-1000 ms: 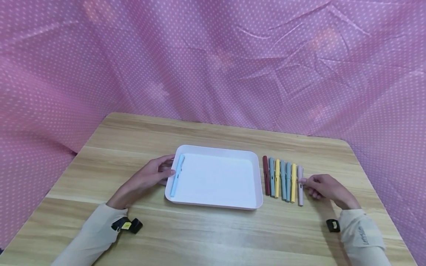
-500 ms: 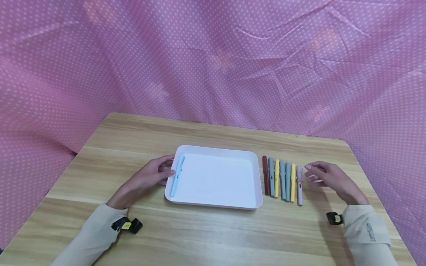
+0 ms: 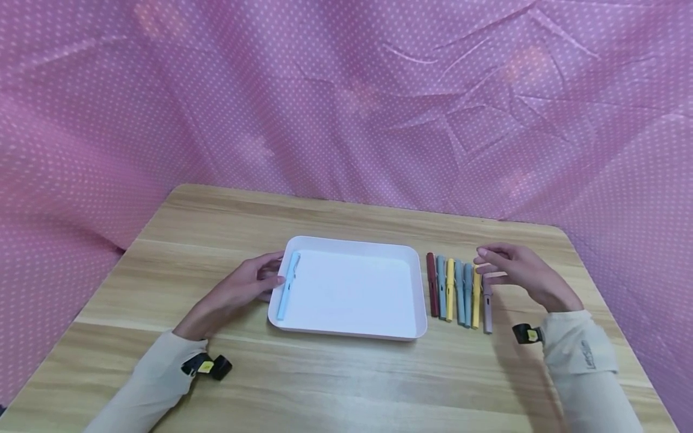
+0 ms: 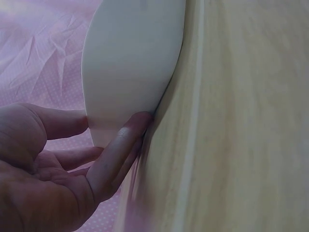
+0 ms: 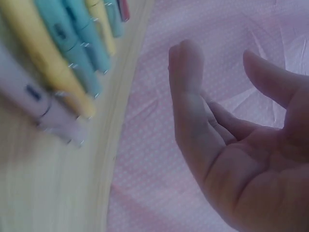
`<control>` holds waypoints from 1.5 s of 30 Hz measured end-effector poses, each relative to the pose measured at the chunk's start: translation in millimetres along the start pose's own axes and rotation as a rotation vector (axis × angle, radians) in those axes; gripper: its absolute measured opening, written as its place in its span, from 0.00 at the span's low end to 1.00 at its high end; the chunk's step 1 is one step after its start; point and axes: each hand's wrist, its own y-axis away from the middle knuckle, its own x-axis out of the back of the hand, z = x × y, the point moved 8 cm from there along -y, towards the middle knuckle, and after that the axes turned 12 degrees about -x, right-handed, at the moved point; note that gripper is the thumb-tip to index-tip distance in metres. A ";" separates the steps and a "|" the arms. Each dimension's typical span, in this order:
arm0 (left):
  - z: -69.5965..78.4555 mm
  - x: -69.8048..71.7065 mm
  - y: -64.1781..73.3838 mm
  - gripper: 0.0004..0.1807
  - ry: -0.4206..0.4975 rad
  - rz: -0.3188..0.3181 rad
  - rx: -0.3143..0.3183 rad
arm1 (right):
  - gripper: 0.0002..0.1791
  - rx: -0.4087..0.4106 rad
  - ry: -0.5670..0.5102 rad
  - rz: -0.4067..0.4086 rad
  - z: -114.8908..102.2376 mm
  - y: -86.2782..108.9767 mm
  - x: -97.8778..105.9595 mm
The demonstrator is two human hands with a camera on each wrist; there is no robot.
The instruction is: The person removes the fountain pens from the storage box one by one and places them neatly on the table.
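My left hand [image 3: 248,281] holds the left side of a white tray [image 3: 346,334], thumb at the rim and fingers against the outer wall [image 4: 130,72]. A light blue pen [image 3: 288,288] lies along the left wall inside the tray. Right of the tray, pens lie side by side: a dark red pen [image 3: 432,285], several grey-blue pens [image 3: 460,294] and yellow pens [image 3: 450,291], and a mauve pen [image 3: 488,313] at the right end. Over the upper ends of the rightmost pens hovers my right hand [image 3: 514,270], fingers loosely bent and holding nothing; it partly hides the mauve pen.
A wooden table [image 3: 335,385] carries everything, its far edge running behind the tray and pens. Pink dotted cloth [image 3: 325,108] hangs behind and around it. A small black camera [image 3: 526,334] sits at the right wrist, another camera [image 3: 208,365] at the left.
My right hand has let go of the mauve pen at the row's end, lifted, and moved up and then left over the pens. The left hand and tray look unchanged.
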 end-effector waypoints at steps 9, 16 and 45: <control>-2.4 -0.8 -2.8 0.36 -0.011 -0.009 -0.018 | 0.40 0.019 0.016 -0.056 -33.7 -9.7 -17.7; -3.0 1.4 -1.5 0.35 -0.029 -0.011 -0.019 | 0.37 0.033 0.007 -0.112 -55.7 -20.6 -37.2; -3.0 0.6 -0.4 0.36 0.018 0.000 -0.021 | 0.27 0.068 0.071 -0.226 -123.6 -46.3 -110.9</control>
